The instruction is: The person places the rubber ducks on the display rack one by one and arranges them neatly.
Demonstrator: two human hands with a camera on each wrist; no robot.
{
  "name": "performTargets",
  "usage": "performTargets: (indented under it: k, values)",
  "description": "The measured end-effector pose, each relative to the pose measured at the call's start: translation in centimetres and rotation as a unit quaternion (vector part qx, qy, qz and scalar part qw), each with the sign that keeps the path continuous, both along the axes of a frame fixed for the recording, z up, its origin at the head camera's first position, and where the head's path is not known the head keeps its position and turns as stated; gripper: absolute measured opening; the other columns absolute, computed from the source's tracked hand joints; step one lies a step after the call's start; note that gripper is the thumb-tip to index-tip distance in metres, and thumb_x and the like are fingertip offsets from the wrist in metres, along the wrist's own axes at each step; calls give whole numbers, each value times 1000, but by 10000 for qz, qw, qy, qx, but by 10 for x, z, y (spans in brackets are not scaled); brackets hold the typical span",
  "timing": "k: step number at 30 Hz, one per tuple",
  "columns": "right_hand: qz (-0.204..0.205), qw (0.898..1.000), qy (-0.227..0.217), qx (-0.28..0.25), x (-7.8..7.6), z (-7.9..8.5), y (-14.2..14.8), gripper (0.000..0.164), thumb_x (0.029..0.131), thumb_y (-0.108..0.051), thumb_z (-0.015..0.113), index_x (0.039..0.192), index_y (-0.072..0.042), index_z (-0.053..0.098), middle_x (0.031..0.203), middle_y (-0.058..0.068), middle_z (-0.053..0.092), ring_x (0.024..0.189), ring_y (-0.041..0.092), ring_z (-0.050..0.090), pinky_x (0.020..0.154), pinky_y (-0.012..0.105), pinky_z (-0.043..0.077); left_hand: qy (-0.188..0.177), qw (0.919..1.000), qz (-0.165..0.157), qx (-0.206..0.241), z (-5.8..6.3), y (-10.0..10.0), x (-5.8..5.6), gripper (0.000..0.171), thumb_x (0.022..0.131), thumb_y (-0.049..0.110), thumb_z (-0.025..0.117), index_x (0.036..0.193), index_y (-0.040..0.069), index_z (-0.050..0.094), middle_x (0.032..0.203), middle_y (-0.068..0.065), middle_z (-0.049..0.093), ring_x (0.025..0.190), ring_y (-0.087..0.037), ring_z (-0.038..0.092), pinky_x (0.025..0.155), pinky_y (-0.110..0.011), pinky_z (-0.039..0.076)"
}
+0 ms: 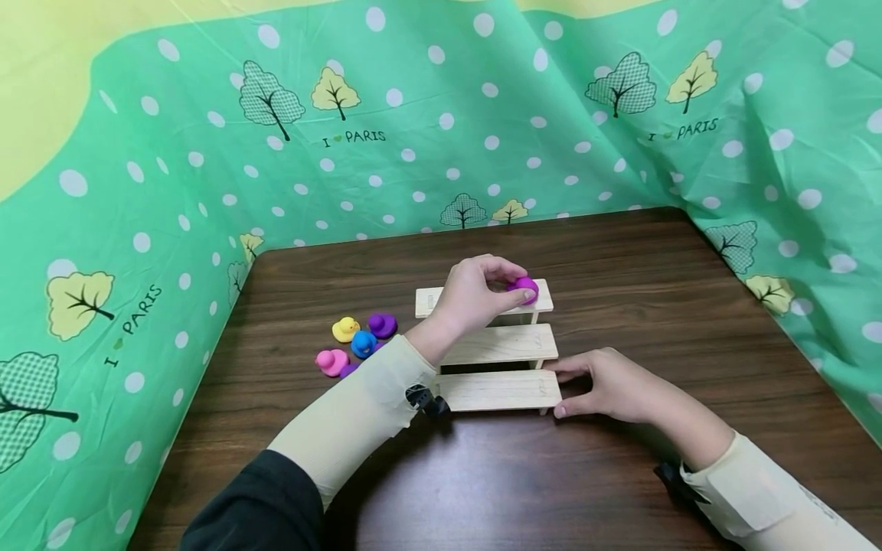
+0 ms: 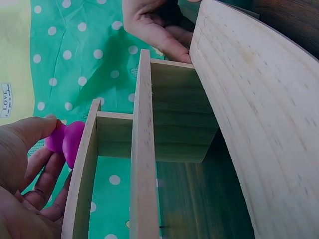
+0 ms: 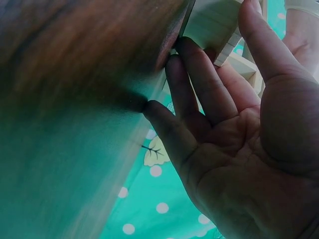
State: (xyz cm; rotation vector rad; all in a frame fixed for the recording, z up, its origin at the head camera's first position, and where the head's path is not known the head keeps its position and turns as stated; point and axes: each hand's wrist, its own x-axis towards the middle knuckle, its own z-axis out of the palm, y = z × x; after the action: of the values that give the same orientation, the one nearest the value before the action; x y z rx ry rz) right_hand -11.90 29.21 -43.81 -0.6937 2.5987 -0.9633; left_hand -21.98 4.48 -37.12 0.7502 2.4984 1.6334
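A three-tier stand of pale wood point(image 1: 499, 391) stands on the dark table. At the right end of its top tier, my left hand point(image 1: 475, 293) pinches a magenta toy duck point(image 1: 526, 287) between thumb and fingers. The left wrist view shows the same duck point(image 2: 74, 142) against the tier's edge; whether it rests on the wood I cannot tell. My right hand point(image 1: 609, 386) grips the right end of the lowest tier, thumb in front and fingers behind. In the right wrist view, fingertips point(image 3: 152, 107) of that hand touch the table.
Left of the stand lie several toy ducks: a yellow duck point(image 1: 345, 330), a purple duck point(image 1: 382, 325), a blue duck point(image 1: 363, 344) and a pink duck point(image 1: 331, 362). My left forearm partly hides other purple ones. A green dotted cloth point(image 1: 441, 145) hangs around the table point(image 1: 620, 268).
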Motion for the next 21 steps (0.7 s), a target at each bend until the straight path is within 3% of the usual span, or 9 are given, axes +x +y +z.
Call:
performTargets:
  k: [7, 17, 21]
  values:
    - [-17, 10000, 1, 49, -1, -1, -1, 55, 81, -44, 90, 130, -27, 74, 113, -19, 75, 114, 7, 67, 97, 38, 56, 37, 10000, 23, 55, -1, -2, 0, 26, 84, 21, 92, 106, 15, 81, 99, 8, 71, 89, -9, 72, 77, -22, 59]
    - [-87, 9999, -6, 116, -1, -1, 0, 58, 80, -48, 90, 131, -26, 73, 115, -17, 75, 115, 9, 67, 98, 37, 56, -189, 9996, 123, 138, 0, -13, -4, 34, 82, 21, 93, 113, 15, 79, 113, 5, 73, 106, -14, 73, 85, -22, 58]
    - [-92, 9999, -24, 90, -1, -1, 0, 57, 80, -47, 91, 131, -26, 73, 115, -17, 75, 115, 9, 67, 98, 37, 56, 13, 9998, 192, 8, 2, -22, -6, 35, 83, 23, 93, 115, 18, 78, 116, 9, 72, 112, -14, 71, 90, -24, 58]
